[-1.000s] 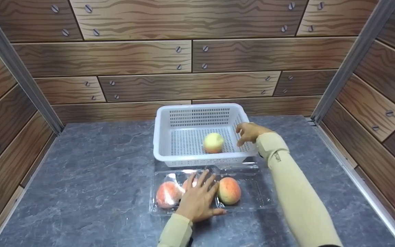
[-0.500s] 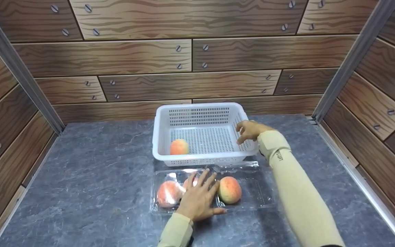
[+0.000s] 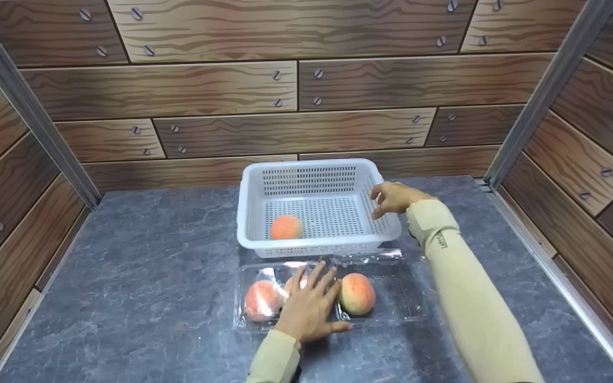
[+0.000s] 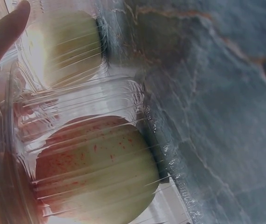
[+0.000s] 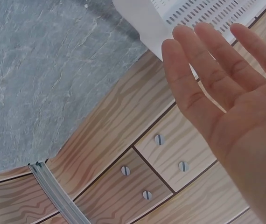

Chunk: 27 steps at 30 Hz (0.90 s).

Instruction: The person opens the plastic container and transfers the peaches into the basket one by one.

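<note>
My left hand [image 3: 309, 311] lies with fingers spread on a clear plastic clamshell box [image 3: 386, 314]. Inside the box are a peach [image 3: 263, 301] at the left, one partly hidden beneath the hand [image 3: 291, 283], and another peach [image 3: 357, 294] just right of the fingers. The left wrist view shows a peach [image 4: 95, 172] through the ribbed plastic wall. My right hand [image 3: 396, 198] hovers at the right rim of a white perforated basket [image 3: 317, 243], fingers loosely bent and holding nothing; its palm [image 5: 249, 112] shows bare. One peach [image 3: 287, 227] sits in the basket's front left.
A grey marbled tabletop [image 3: 152, 276] carries the box and basket, the basket standing right behind the box. Wood-patterned panels [image 3: 232, 85] close off the back and both sides, with metal strips [image 3: 530, 90] along the corners.
The peach in the basket rolled left from the middle to the front left, then slightly back to the right. My right hand drew a little to the right; the left hand stayed in place.
</note>
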Each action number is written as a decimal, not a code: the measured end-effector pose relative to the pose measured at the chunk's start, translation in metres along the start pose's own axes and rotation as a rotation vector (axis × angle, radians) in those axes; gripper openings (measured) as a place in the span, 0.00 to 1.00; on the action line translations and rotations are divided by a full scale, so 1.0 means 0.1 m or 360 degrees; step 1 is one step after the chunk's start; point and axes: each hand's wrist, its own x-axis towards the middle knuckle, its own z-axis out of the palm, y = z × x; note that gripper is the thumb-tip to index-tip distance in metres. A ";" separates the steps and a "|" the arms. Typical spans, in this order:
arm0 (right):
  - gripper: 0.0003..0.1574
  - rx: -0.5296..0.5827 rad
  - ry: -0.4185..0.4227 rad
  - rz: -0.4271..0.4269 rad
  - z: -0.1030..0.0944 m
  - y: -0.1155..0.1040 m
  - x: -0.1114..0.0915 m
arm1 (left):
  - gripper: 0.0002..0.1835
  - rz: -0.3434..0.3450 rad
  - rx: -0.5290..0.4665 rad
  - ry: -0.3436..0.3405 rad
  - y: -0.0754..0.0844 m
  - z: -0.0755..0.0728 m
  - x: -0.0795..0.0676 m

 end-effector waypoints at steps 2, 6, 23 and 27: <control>0.33 -0.0008 -0.0005 -0.0006 -0.01 0.01 -0.01 | 0.48 0.0000 0.0008 -0.0005 0.00 0.00 0.00; 0.32 -0.0037 -0.0009 0.0018 -0.04 0.03 -0.03 | 0.48 0.0001 0.0013 0.0008 0.01 0.01 0.00; 0.33 -0.0077 0.0012 -0.0012 -0.15 -0.01 -0.09 | 0.49 0.0012 0.0002 -0.0002 0.01 0.00 0.03; 0.33 -0.0150 0.0033 -0.0046 -0.16 -0.03 -0.10 | 0.49 0.0002 -0.0009 0.0036 -0.01 0.02 0.00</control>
